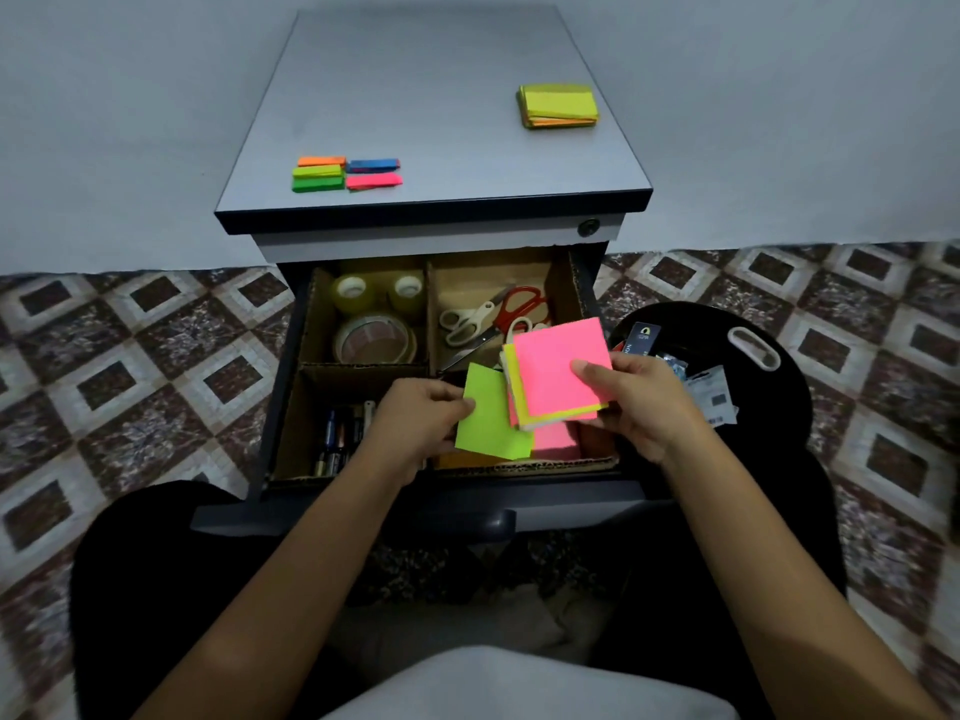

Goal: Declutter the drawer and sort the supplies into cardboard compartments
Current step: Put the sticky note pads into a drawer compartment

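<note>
Head view, looking down, and both my hands are over the near right corner of the open drawer [270, 397]. My right hand [631, 402] is closed on a fanned stack of sticky notes [558, 374], pink sheet on top with yellow edges showing beneath, thumb pressed on the pink face and fingers curled under. My left hand [415, 415] pinches one loose lime-green note [491, 420] at its left edge, and its right side tucks under the stack. Below them, in the near right cardboard compartment [524, 466], another pink pad [553, 439] lies flat against the front wall. The near left compartment holds pens and markers [337, 441], partly hidden by my left wrist. At the back left sit the rolls of tape [374, 317], two upright and one large roll lying flat; at the back right, the scissors [496, 317], a red-handled pair and a white-handled pair overlapping. The cardboard dividers stand upright between all four sections. Up on the cabinet top [431, 106], small coloured flag pads [345, 174] sit near the front left edge, a yellow note stack [558, 105] near the right edge, and plenty of bare surface lies between them. To my right, a black round stool [779, 376] carries some small packets [709, 394].
</note>
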`<state>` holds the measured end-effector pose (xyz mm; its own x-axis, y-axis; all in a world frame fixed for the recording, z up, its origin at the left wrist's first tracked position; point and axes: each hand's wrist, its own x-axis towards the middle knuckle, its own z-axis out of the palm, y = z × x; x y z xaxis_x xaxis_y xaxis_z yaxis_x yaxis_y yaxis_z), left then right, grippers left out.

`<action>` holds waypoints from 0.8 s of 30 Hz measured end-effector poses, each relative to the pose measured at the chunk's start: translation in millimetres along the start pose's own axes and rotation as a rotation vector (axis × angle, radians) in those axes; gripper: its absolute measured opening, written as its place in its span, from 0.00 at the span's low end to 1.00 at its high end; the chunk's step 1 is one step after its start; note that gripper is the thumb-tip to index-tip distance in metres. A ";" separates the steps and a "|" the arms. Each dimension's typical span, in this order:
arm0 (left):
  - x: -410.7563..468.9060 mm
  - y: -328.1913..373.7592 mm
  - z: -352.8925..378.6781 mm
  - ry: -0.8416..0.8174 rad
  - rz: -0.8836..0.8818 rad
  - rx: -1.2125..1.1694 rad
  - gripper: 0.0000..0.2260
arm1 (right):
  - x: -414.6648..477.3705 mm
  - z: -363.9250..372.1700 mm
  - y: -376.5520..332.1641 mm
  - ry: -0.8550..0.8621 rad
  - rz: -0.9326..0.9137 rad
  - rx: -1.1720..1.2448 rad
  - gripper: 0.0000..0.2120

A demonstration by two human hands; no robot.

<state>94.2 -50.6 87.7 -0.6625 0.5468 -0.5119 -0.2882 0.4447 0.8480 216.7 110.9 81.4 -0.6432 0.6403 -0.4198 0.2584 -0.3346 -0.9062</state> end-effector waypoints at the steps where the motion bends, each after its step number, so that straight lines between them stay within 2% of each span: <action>1: 0.4 -0.2 1.1 -0.003 -0.010 -0.012 0.06 | 2.6 -2.5 -2.4 0.019 0.003 0.053 0.01; 5: 6.1 -2.2 14.0 -0.036 -0.077 -0.043 0.02 | 14.5 -5.5 -9.8 0.067 -0.023 0.224 0.02; 7: 9.4 -1.4 25.6 -0.069 -0.105 -0.046 0.05 | 19.3 -1.9 -10.1 0.082 -0.021 0.252 0.02; 12: 21.3 -3.6 47.9 -0.095 -0.166 0.013 0.09 | 23.8 7.2 -5.8 0.081 -0.004 0.268 0.02; 17: 28.1 -15.2 42.4 -0.006 -0.114 0.180 0.13 | 24.5 5.1 -2.0 0.075 0.002 0.265 0.02; 24: 31.8 -15.0 40.7 -0.089 -0.233 0.083 0.11 | 22.9 5.1 0.6 0.065 -0.009 0.272 0.05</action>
<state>105.6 -11.1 53.1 -0.5204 0.4813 -0.7053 -0.3660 0.6205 0.6935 198.4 121.8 71.5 -0.5945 0.6844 -0.4221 0.0442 -0.4963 -0.8670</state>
